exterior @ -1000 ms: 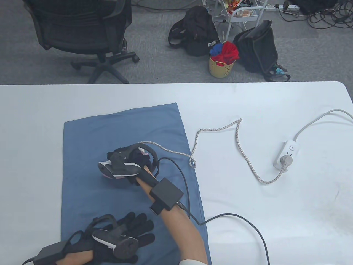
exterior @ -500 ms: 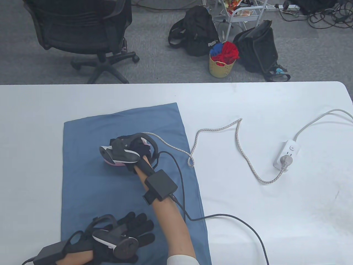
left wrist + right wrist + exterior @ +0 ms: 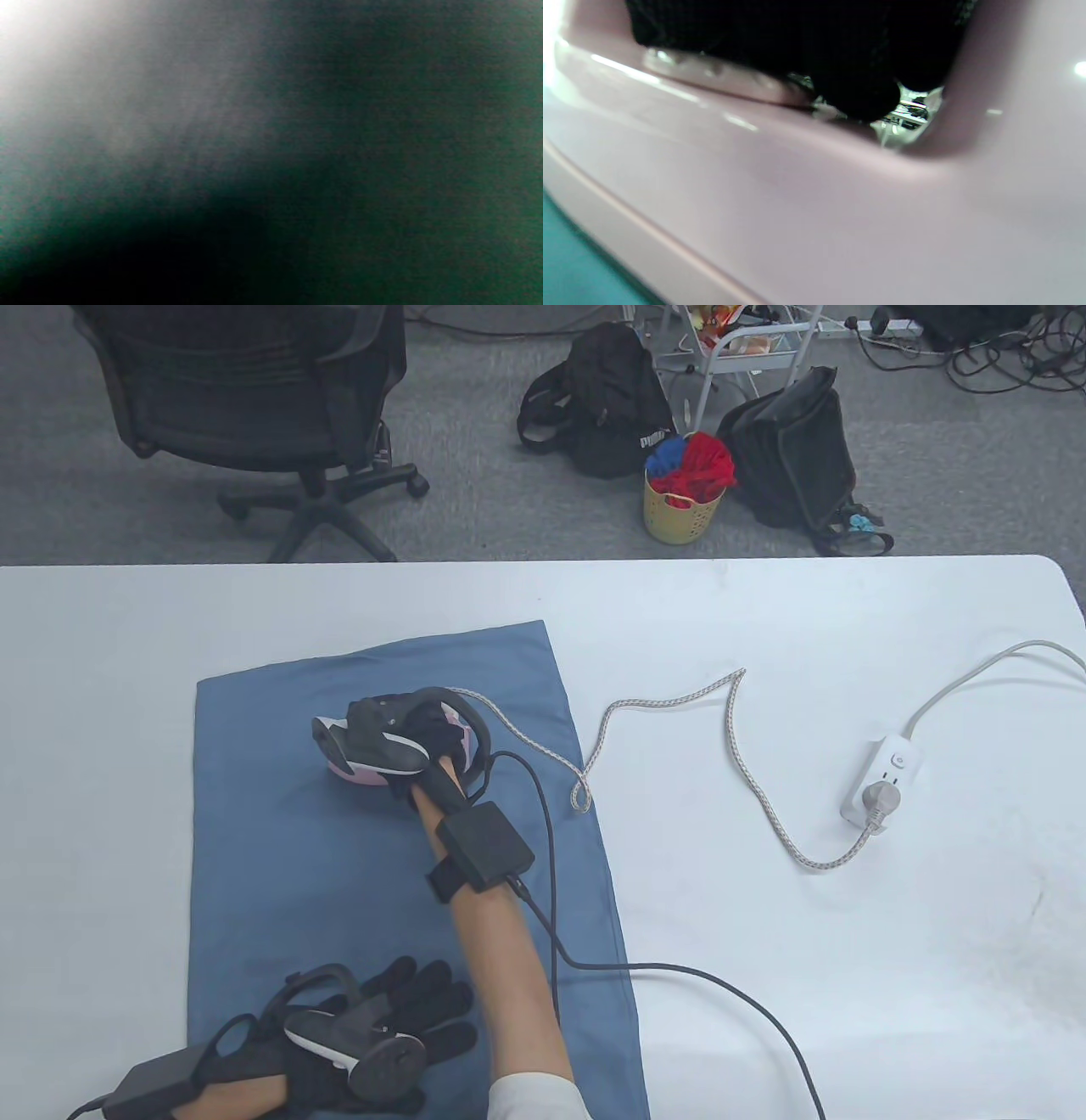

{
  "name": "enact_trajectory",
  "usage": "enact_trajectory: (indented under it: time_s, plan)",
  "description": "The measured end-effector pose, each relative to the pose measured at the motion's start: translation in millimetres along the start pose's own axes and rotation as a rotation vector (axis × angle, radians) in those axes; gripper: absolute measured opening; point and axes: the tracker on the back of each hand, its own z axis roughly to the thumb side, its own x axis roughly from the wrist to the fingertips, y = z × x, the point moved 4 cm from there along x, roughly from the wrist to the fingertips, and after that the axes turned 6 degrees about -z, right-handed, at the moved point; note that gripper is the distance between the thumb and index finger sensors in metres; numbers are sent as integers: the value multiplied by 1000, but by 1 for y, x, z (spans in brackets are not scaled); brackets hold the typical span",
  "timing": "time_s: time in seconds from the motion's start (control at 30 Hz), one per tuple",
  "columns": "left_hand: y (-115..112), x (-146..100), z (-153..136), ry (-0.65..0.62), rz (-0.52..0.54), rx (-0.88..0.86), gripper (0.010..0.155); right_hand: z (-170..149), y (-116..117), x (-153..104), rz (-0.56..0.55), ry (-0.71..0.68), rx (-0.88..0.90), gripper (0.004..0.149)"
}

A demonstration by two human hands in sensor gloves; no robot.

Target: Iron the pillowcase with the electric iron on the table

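A blue pillowcase [image 3: 288, 865] lies flat on the white table [image 3: 806, 628]. My right hand [image 3: 433, 738] grips the handle of a pink and white electric iron [image 3: 352, 768], which sits on the upper middle of the pillowcase. In the right wrist view the pink iron body [image 3: 840, 220] fills the frame and my gloved fingers [image 3: 814, 46] wrap its handle. My left hand [image 3: 399, 1010] rests flat on the pillowcase's near end, fingers spread. The left wrist view is dark and blurred.
The iron's braided cord [image 3: 679, 704] loops across the table to a white power strip [image 3: 882, 780] at the right. A black glove cable [image 3: 679, 976] trails off the near edge. Beyond the table are an office chair [image 3: 246, 398], bags and a yellow basket [image 3: 683, 509].
My right hand has slid the iron away from me, up the pillowcase and slightly right; the braided cord's loop shifted with it. My left hand has stayed in place.
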Motion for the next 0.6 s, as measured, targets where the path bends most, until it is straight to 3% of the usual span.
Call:
enact_trajectory:
  time_s: [0.13,0.3,0.4,0.5,0.6]
  plan:
    - [0,0,0,0,-1,-1,77,-3,-35,-22,-45,-60,13,37]
    - [0,0,0,-2,-2,-2,78,3,-138,-50,-140,-179,-31,38]
    - [0,1,-1,-6,-5,-7,78,18,-177,-58,-220,-214,-63,39]
    - [0,1,0,-3,-4,-4,77,40,-173,-52,-207,-229,-21,39]
    - [0,0,0,-1,-2,-2,77,69,-131,-43,-146,-268,-22,39]
